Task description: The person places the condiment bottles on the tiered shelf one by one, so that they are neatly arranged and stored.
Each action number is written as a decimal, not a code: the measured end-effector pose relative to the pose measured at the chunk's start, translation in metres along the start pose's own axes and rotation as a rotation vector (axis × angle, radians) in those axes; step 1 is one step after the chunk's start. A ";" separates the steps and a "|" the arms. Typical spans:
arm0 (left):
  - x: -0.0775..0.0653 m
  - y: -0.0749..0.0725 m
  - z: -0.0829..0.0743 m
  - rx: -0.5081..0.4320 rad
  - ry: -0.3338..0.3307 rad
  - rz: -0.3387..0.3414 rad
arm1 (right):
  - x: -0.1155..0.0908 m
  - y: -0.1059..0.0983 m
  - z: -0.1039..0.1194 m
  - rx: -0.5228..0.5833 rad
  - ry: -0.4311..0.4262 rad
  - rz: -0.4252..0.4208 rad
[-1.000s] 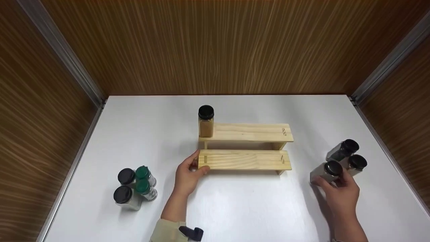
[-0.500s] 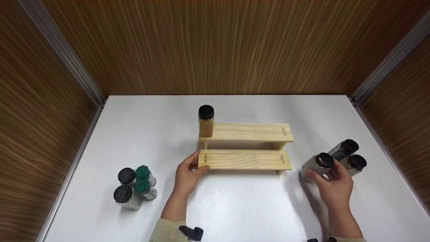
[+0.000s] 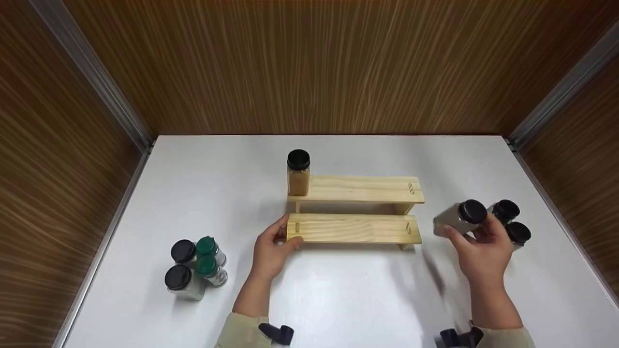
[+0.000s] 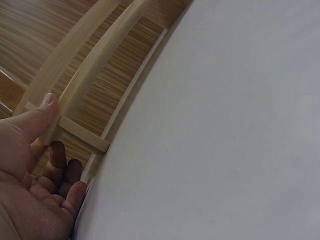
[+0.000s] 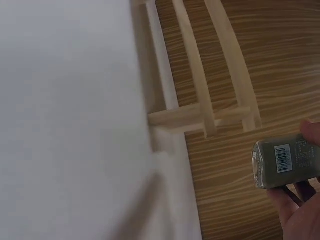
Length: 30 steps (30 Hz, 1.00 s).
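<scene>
My left hand (image 3: 272, 251) grips the left end of a two-step wooden rack (image 3: 355, 228), thumb on the front edge of its lower step. In the left wrist view the thumb lies on the board and the other fingers curl beneath. My right hand (image 3: 486, 253) holds a spice jar (image 3: 454, 220) with a black lid, tilted and raised over the table right of the rack. A barcode label shows on this jar (image 5: 284, 159) in the right wrist view. On the upper step's left end stands a black-lidded jar (image 3: 298, 181) of tan powder.
Two more black-lidded jars (image 3: 506, 211) stand just beyond my right hand. At the left of the white table (image 3: 338, 299) is a cluster of two black-lidded jars (image 3: 186, 285) and two green-capped jars (image 3: 213, 270). Wood-grain panels (image 3: 319, 67) wall the back and sides.
My right hand has lifted its jar away from the two other jars at the right, up and slightly to the left. My left hand stays on the rack's end.
</scene>
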<state>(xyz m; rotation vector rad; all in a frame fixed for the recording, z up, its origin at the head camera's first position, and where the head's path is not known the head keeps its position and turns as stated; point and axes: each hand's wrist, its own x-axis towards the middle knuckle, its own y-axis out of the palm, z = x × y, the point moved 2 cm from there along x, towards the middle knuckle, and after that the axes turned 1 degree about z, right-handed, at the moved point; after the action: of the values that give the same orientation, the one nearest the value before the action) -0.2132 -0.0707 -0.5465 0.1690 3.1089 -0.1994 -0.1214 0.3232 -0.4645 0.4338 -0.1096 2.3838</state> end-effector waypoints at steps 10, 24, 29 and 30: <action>0.002 0.001 -0.001 0.012 0.003 -0.010 | 0.011 0.032 0.014 0.059 -0.068 0.087; 0.001 0.000 -0.001 -0.012 0.015 0.032 | 0.015 0.082 0.021 0.048 -0.134 0.210; 0.002 0.001 -0.001 -0.009 0.012 0.013 | 0.015 0.100 0.021 -0.009 -0.141 0.255; 0.002 0.001 -0.001 -0.009 0.011 0.011 | 0.014 0.104 0.020 -0.019 -0.142 0.264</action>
<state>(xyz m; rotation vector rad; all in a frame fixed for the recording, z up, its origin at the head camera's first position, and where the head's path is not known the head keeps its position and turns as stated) -0.2153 -0.0693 -0.5459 0.1884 3.1188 -0.1850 -0.1943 0.2503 -0.4366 0.6127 -0.2689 2.6052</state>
